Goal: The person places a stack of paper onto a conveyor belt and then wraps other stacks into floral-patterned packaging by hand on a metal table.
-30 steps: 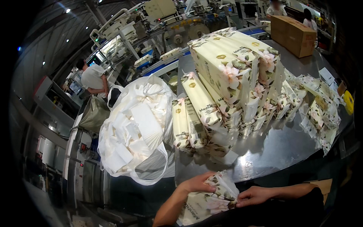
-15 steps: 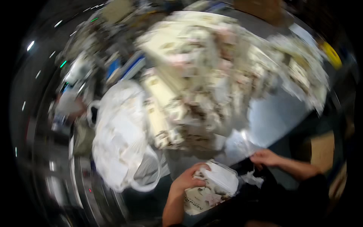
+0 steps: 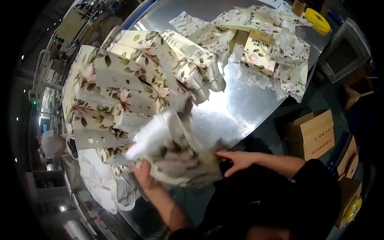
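A cream floral-printed plastic packet [image 3: 176, 160], blurred by motion and white at its upper left, is tilted over the near edge of the metal table. My left hand [image 3: 146, 176] grips it at its lower left, with some fingers hidden behind it. At its right side is my right hand [image 3: 240, 161], thumb and forefinger apart; whether a fingertip touches the packet I cannot tell. Just beyond lies a big pile of floral packaging [image 3: 124, 88] in the same print.
The metal table [image 3: 224, 116] slants away to the upper right, with more floral packets [image 3: 288, 54] and a yellow tape roll [image 3: 317, 21]. A white sack [image 3: 96, 180] stands at the lower left. Cardboard boxes [image 3: 316, 136] are on the floor at right.
My view has swung, and the packet has risen from close to my body to the table edge in my left hand. My right hand has come beside it, its fingers now spread.
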The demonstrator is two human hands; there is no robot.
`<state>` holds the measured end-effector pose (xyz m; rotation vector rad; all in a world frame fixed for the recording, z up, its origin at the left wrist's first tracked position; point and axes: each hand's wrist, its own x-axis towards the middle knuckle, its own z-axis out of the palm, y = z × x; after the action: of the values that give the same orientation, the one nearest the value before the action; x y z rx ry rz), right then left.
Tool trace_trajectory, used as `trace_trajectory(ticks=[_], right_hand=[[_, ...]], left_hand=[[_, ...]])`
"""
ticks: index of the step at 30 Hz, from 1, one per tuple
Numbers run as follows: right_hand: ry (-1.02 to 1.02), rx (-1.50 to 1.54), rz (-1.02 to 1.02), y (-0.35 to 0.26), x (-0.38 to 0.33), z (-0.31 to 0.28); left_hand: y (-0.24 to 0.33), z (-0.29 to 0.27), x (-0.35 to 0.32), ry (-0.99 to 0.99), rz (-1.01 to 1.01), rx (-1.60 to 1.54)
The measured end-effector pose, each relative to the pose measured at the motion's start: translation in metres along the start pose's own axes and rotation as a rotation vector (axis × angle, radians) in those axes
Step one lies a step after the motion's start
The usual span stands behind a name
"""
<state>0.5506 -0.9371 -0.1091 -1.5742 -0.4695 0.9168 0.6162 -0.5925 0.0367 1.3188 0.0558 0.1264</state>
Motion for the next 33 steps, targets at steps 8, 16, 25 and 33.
trace_trajectory(ticks=[8,16,25,33], right_hand=[[0.352,0.859,0.131,0.045,-0.122,-0.102],[0.652,0.908,0.094,0.034,-0.133,-0.171],[0.608,0.779,0.419,0.033,-0.108,-0.19],[0.321,1.12,0.339,0.068,-0.124,-0.193]], left_hand=[[-0.117,0.127,-0.002,0.424,-0.149,-0.31],[-0.174,0.158,0.0,0.625,-0.217,-0.255],[-0.163,0.174,-0.068,0.649,-0.176,0.147],[-0.153,0.351,-0.129,-0.104,-0.169,0.52]])
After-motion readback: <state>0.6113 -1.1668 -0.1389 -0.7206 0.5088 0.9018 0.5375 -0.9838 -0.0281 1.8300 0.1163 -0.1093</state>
